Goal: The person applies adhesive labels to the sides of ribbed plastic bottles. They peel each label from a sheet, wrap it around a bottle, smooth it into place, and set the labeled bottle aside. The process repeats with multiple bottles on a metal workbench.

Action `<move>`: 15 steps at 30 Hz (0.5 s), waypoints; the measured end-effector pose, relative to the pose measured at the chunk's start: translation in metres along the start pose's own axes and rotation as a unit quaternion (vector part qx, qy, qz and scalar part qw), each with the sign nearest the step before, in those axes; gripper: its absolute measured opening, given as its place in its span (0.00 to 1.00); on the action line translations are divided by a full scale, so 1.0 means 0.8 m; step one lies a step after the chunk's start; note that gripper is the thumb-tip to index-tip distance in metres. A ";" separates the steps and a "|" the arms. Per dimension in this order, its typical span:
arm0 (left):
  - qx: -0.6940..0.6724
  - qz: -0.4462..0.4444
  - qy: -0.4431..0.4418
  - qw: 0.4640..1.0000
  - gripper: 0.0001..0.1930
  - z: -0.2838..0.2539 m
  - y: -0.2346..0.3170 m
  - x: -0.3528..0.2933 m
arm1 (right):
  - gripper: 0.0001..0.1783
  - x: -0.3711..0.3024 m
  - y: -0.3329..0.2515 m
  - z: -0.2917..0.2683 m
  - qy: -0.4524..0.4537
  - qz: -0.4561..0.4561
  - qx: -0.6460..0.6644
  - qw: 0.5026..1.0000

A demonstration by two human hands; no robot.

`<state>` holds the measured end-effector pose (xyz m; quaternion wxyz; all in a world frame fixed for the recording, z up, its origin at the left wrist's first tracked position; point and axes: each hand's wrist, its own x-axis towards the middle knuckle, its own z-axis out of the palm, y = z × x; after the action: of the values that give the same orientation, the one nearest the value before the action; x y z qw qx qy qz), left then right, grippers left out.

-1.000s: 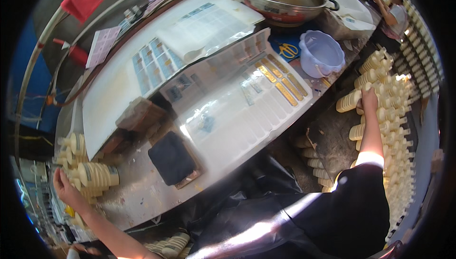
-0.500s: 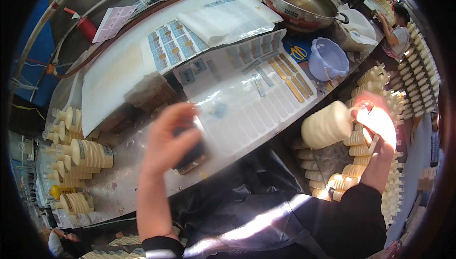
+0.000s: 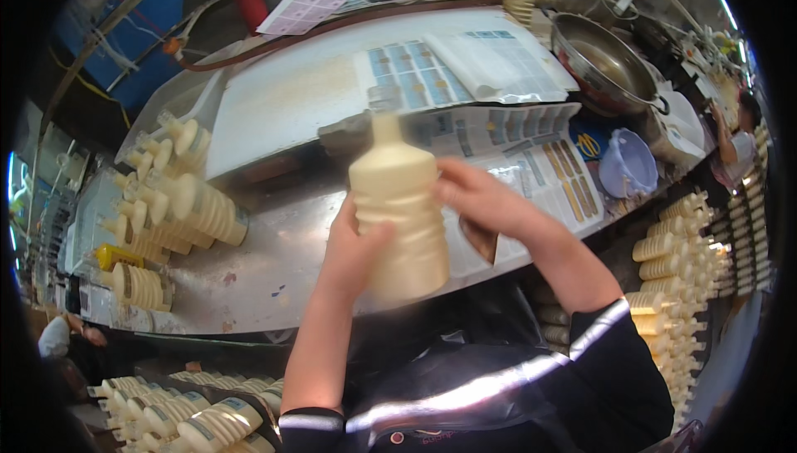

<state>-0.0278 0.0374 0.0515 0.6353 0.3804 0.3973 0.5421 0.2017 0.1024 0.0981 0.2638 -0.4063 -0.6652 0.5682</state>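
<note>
A cream ribbed bottle (image 3: pixel 400 220) with a clear neck stands upright, slightly blurred, in front of me above the near edge of the table. My left hand (image 3: pixel 355 241) wraps its left side, thumb across the front. On the other side, the fingers of my right hand (image 3: pixel 481 195) press against the bottle's shoulder. A flat brown piece like a scraper (image 3: pixel 479 239) sticks out below my right palm. Behind lie printed sheets of blue decals (image 3: pixel 415 71) and a nearer sheet with gold strips (image 3: pixel 573 179).
Cream bottles (image 3: pixel 199 204) lie in stacks at the table's left, with more at lower left and along the right. A blue-purple bucket (image 3: pixel 627 166), yellow-handled scissors (image 3: pixel 589 146) and a wide metal pan (image 3: pixel 606 63) stand at right. Other people are at both sides.
My right hand has brought the bottle from the right side to the middle, turned upright. My left hand has left the dark block on the table and taken hold of the bottle.
</note>
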 end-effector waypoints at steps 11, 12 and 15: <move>0.170 -0.014 0.133 0.976 0.43 -0.010 0.000 0.037 | 0.35 0.049 0.054 0.053 0.035 0.088 0.073 0.993; 0.233 -0.005 0.143 0.962 0.46 -0.003 0.003 0.026 | 0.36 0.047 0.059 0.055 0.044 0.088 0.065 0.993; 0.230 -0.010 0.163 0.959 0.51 0.004 -0.007 0.017 | 0.39 0.040 0.053 0.067 0.095 0.068 -0.004 0.993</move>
<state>-0.0211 0.0502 0.0461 0.4623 0.4192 0.6131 0.4844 0.1515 0.1009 0.0416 0.2848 -0.5037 -0.6107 0.5406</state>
